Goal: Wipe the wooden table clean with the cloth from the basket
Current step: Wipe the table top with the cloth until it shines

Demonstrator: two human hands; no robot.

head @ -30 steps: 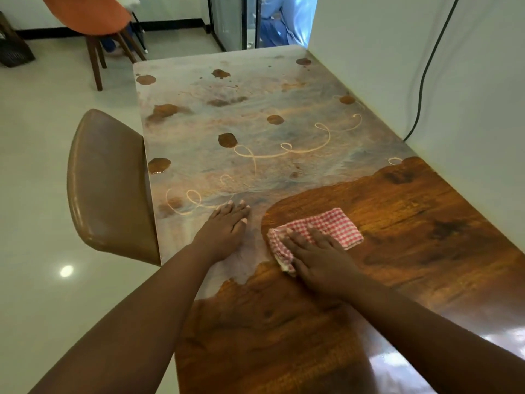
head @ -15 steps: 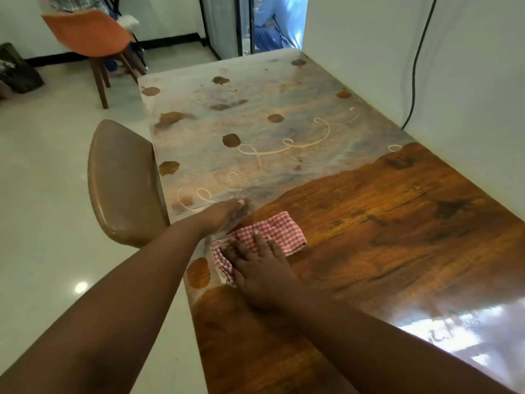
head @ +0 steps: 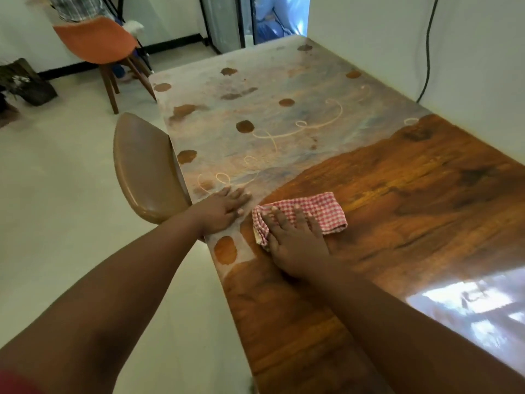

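Right hand (head: 295,240) lies flat w/ fingers straight and spread, pressing on the red-checked cloth (head: 309,213); nothing pinched, palm over the cloth's near-left part; cloth is folded, sits on the wooden table (head: 397,223) near its left edge, at the border between the glossy brown wood and the dusty grey film (head: 270,109); left hand (head: 221,207) rests flat on the table just left of the cloth, fingers straight and together, holding nothing, fingertips apart from the cloth by a small gap; film covers the far half of the tabletop, w/ round bare spots and curly finger-drawn lines in it; one oval bare patch (head: 225,249) sits near the left edge, just below the left hand; brown chair (head: 145,166) stands tucked against the table's left side; orange chair (head: 96,44) far left on the floor; black cable (head: 427,52) hangs down the white wall at right.
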